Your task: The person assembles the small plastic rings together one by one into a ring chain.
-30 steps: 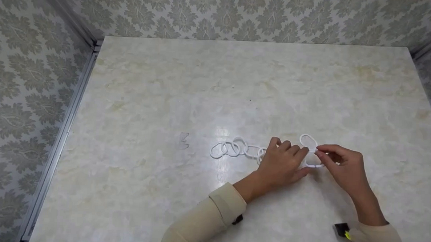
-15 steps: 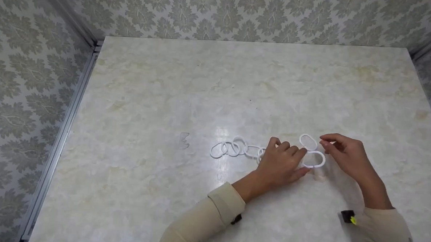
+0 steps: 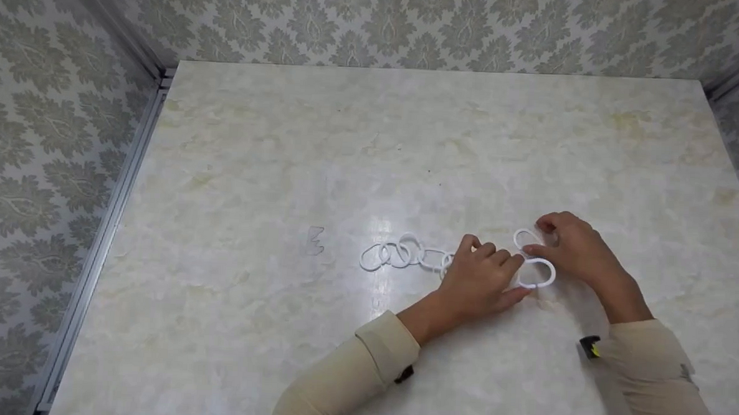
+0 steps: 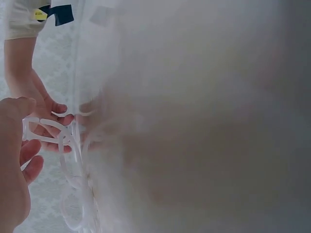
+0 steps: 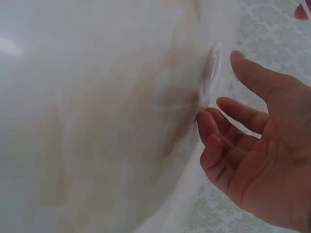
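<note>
A chain of white plastic oval rings (image 3: 385, 257) lies on the table, running under my left hand (image 3: 475, 277). Thumb and fingers of that hand pinch an end ring (image 3: 553, 275), which sticks out to the right; in the left wrist view this ring (image 4: 54, 124) shows between them. Another white ring (image 3: 516, 240) lies just beyond, its near edge right at the held ring. My right hand (image 3: 573, 247) is over that farther ring's right side, thumb and fingers spread apart. In the right wrist view the thumb stands off from the ring (image 5: 213, 70), with the other fingers loosely bent beside it.
The pale marbled table (image 3: 253, 152) reaches back to a patterned wall (image 3: 352, 26). A thin clear jagged piece (image 3: 315, 241) lies left of the chain. Black wrist straps (image 3: 589, 347) show at the beige sleeves (image 3: 375, 351).
My right hand has let go of the held ring, drawn back right, then moved away and left to the farther ring, thumb and fingers parting. The left hand has barely moved.
</note>
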Available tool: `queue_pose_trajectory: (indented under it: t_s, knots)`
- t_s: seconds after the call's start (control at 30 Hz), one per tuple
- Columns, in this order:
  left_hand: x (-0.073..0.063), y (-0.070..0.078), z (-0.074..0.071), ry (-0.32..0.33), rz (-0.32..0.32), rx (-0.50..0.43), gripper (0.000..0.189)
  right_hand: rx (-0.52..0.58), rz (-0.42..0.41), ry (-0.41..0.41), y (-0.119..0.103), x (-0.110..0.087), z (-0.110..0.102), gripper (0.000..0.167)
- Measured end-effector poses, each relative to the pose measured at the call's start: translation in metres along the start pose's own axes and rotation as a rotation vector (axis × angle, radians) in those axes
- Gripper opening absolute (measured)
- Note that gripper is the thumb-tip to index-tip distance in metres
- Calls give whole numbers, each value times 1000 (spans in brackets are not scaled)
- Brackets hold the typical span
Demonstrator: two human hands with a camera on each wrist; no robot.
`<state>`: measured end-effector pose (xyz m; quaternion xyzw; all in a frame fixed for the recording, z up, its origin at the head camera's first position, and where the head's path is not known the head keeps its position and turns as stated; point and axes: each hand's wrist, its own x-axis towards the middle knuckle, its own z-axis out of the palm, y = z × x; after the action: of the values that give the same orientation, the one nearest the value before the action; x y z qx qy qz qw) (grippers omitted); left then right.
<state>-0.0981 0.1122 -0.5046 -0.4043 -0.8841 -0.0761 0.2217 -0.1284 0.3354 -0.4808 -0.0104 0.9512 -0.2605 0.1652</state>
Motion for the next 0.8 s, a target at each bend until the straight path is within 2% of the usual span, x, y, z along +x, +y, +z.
queue_pose_trajectory:
  t_s: [0.17,0.4,0.63,0.8]
  knots:
    - [1,0,3,1,3,-9,48,-24,-1,-21,-5,6,2,47]
    - [2,0,4,-22,-13,-41,45,-32,-81,40,-3,1,7,17]
    - [2,-2,2,-71,-45,-70,47,42,-79,120,6,-7,8,26]
    - [3,-1,2,-113,-74,-124,46,140,-99,177,9,-15,5,23]
